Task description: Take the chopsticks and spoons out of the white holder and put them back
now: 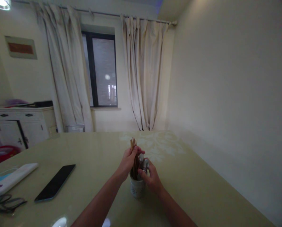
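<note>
A small white patterned cup (136, 189) stands on the glossy green table (197, 183), a little in front of me. A bundle of brown wooden chopsticks (133, 148) sticks up out of it. My left hand (128, 160) is closed around that bundle just above the cup's rim. Beside the chopsticks, metal spoons (143, 164) also stand in the cup. My right hand (151, 179) grips the spoon handles at the cup's right side, fingers curled over the rim.
A black phone (55, 183) lies flat on the table to the left. Further left are a white oblong case (12, 178) and dark tangled cords (4, 202). A wall runs along the table's right side. A white cabinet (20, 124) and curtained window stand behind.
</note>
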The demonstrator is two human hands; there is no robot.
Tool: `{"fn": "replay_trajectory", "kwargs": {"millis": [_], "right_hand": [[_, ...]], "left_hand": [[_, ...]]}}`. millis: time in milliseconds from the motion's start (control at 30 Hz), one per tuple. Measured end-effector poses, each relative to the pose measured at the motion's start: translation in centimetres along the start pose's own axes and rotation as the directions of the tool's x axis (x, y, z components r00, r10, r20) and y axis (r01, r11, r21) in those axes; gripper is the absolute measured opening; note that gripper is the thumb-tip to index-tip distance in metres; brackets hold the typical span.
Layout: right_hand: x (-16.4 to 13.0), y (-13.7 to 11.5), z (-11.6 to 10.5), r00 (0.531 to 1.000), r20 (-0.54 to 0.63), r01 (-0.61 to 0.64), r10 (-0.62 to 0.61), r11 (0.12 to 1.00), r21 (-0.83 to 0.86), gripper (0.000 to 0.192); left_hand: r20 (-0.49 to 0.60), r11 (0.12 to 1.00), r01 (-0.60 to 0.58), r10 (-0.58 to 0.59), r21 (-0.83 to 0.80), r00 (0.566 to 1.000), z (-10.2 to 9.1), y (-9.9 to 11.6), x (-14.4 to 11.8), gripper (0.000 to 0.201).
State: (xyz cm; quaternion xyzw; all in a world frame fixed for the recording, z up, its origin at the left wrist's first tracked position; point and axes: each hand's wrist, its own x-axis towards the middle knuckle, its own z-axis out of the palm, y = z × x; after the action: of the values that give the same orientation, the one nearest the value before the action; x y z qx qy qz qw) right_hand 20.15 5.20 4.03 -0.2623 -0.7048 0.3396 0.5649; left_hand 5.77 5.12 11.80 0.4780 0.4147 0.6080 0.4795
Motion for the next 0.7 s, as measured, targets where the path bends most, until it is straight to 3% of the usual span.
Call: {"fn": "replay_trajectory", "kwargs": {"millis": [133, 233, 333, 400, 567, 700], "right_hand": [[0.2, 0.1, -0.2, 1.0, 0.023, -0.006, 0.005, 0.999, 0.049, 0.043], [0.3, 0.1, -0.5, 0.992, 0.123, 0.006, -0.017, 0.996, 0.094, 0.061], [0.1, -0.1, -0.6, 0.97, 0.243, -0.003, -0.027, 0.992, 0.123, 0.087], [0.0, -0.2, -0.4, 0.967, 0.253, -0.024, -0.005, 0.993, 0.112, 0.091], [0.2, 0.5, -0.6, 0.991, 0.037, -0.127, 0.127, 0.992, -0.006, 0.084], [1.2, 1.5, -2.3, 0.957, -0.235, -0.201, 0.168, 0.972, -0.125, 0.073]], "left_hand": [[0.044, 0.998, 0.062, -0.062, 0.013, 0.997, -0.4, -0.9, 0.2, 0.07], [0.023, 0.997, 0.051, -0.053, 0.049, 0.998, -1.2, -1.7, -0.1, 0.08], [0.019, 0.999, 0.017, -0.018, 0.044, 1.0, -2.8, -3.5, -0.8, 0.083], [0.012, 1.0, 0.008, -0.009, 0.027, 1.0, -4.0, -5.4, -1.2, 0.086], [-0.175, 0.998, 0.027, -0.018, 0.052, 0.984, -6.4, -9.8, -1.7, 0.098], [-0.132, 0.994, 0.019, -0.005, 0.103, 0.991, -6.4, -10.6, -2.0, 0.092]]}}
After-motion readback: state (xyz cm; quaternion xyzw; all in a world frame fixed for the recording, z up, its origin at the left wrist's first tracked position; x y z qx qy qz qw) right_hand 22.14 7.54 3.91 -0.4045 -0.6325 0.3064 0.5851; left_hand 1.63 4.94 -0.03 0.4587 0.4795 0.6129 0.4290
